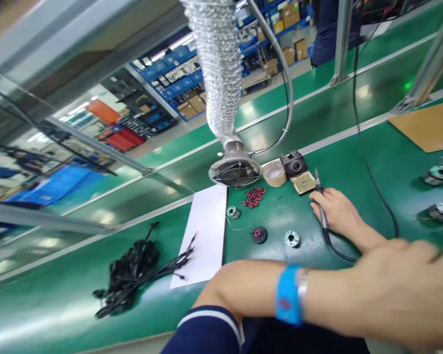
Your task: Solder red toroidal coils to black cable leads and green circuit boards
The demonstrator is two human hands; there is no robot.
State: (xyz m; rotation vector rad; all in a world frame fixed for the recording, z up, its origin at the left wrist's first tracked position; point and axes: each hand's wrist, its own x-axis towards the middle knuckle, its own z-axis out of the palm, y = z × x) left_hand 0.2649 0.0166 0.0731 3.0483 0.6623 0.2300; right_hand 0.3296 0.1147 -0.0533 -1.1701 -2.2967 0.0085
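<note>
My right hand (334, 210) is closed around the handle of a soldering iron (323, 216), its tip pointing up and away from me. Just beyond the tip sits a soldering iron stand (296, 164) with a yellowish sponge tray (304, 182). My left arm, wearing a blue wristband (288, 295), crosses in front of me to the right. Its hand, my left hand (402, 290), is blurred in front of the right forearm, and its fingers cannot be made out. Solder spools (292, 239) and small red-and-black parts (254, 196) lie nearby on the green bench.
A fume extractor hood (235, 169) hangs over the bench from a silver duct. A tape roll (274, 174) stands beside it. Leftward lie a white board (206, 226) and bundled black cables (133, 270). More spools (441, 174) and a brown sheet (428, 125) are at right.
</note>
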